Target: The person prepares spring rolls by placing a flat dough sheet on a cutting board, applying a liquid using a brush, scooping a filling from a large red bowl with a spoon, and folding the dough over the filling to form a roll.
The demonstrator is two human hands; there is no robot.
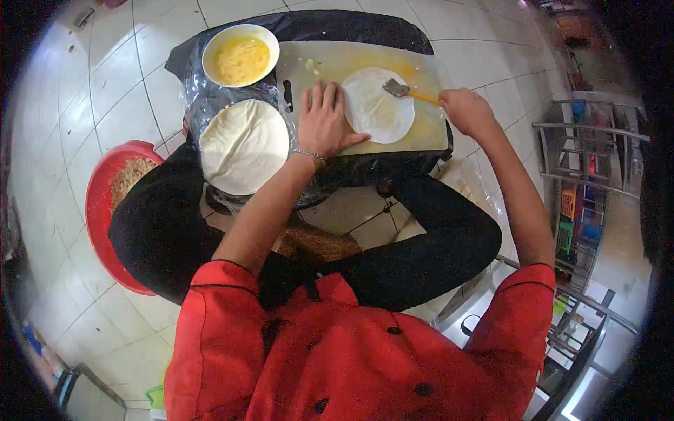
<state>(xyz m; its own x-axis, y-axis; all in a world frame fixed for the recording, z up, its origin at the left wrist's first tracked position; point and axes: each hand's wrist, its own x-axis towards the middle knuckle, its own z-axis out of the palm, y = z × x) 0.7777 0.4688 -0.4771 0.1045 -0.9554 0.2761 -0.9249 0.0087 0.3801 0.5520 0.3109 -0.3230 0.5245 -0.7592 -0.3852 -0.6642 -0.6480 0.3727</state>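
A round white dough wrapper (378,116) lies flat on a pale cutting board (330,59). My left hand (325,121) rests flat with its fingers out on the board, the thumb reaching onto the wrapper's left edge. In my right hand (467,111) is the orange handle of a pastry brush (414,93). Its dark bristles touch the upper right part of the wrapper. To the left of the board, a stack of round wrappers (244,147) sits on clear plastic. Behind that stack stands a white bowl (208,57) of beaten yellow egg (241,59).
The board and bowl stand on a low table covered in black plastic (323,22). At my left knee a red basin (98,203) holds a crumbly tan filling (132,177). Metal racks (586,158) with coloured crates are on the right. White tiles cover the floor.
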